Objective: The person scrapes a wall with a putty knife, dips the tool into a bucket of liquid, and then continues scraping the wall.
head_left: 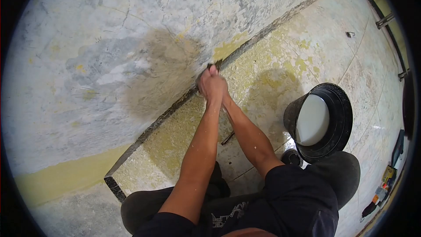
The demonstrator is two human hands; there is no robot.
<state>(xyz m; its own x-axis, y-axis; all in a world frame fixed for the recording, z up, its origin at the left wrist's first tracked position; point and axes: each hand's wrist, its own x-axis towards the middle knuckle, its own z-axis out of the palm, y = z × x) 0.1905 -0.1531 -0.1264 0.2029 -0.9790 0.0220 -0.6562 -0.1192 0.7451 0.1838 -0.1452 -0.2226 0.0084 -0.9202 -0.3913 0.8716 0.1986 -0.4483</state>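
Observation:
My left hand [211, 87] and my right hand [223, 84] are clasped together low against the wall, closed round a scraper. Only the scraper's dark flat blade [215, 64] shows past the fingers; its handle is hidden in the grip. The blade meets the bottom of the wall [166, 17], beside a strip of yellow paint [230, 46]. My hands are slightly blurred, and the left partly covers the right. Yellow and whitish paint flakes [250, 77] lie thickly on the floor below them.
A black bucket [340, 105] of milky liquid stands on the right, with a small dark round container [291, 157] beside it. A dark thin stick [228, 138] lies between my forearms. Several tools, including a brush [370, 206], lie at the far right. Dark skirting [175, 105] edges the wall.

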